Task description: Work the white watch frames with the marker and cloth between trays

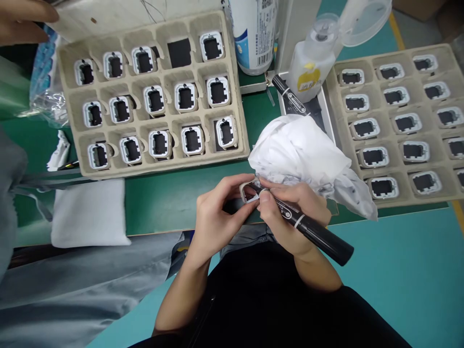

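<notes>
My left hand [221, 212] is closed around a small squarish frame [247, 192], pale on the rim and hollow in the middle. In my right hand [286, 212] is a thick black marker pen [319, 238], its rear end pointing down and right. The pen's front end is at the inside of the frame; whether the tip touches it is hidden by my fingers. Beyond my right hand lies a crumpled white cloth [300, 150]. A moulded pulp tray [170, 118] ahead on the left holds similar frames, with one compartment in its far row showing only a dark bottom.
Another pulp tray [389, 113] with frames stands on the right. Behind the cloth are a second marker [290, 96], a pump bottle [308, 67] and a large white bottle [252, 36]. A folded white cloth [89, 212] lies left. Another person's hand [25, 19] shows upper left.
</notes>
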The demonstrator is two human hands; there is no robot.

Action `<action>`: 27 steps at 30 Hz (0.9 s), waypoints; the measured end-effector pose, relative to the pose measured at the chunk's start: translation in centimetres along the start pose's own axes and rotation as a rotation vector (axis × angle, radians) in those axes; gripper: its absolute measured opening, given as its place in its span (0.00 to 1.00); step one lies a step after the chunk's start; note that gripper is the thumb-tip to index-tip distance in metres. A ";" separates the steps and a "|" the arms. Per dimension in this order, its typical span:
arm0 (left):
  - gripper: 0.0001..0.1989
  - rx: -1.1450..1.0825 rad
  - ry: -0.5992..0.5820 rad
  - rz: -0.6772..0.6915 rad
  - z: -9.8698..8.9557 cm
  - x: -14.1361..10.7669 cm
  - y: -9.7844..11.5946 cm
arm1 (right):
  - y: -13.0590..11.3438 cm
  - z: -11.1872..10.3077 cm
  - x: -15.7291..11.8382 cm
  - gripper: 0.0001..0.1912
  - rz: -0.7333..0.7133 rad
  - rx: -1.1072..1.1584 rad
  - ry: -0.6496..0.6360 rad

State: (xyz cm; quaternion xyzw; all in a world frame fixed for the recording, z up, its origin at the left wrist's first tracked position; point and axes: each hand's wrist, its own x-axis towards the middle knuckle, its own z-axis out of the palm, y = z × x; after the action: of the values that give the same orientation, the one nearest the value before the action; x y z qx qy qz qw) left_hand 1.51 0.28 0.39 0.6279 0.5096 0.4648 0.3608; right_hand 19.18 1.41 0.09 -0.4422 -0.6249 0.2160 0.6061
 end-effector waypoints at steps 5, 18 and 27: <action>0.19 0.013 0.004 0.011 0.1 -0.1 0.0 | -0.1 0.0 0.0 0.06 0.019 -0.036 -0.002; 0.21 0.057 0.005 0.018 0.0 -0.3 -0.2 | 0.1 0.0 -0.2 0.08 0.014 -0.037 0.009; 0.21 0.112 0.006 0.017 0.0 -0.6 -0.1 | 0.0 0.1 -0.1 0.09 0.008 -0.021 0.008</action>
State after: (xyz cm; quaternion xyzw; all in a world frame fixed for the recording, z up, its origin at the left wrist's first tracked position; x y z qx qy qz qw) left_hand 1.46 -0.26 0.11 0.6500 0.5307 0.4401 0.3196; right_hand 19.13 1.40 0.01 -0.4518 -0.6230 0.2100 0.6030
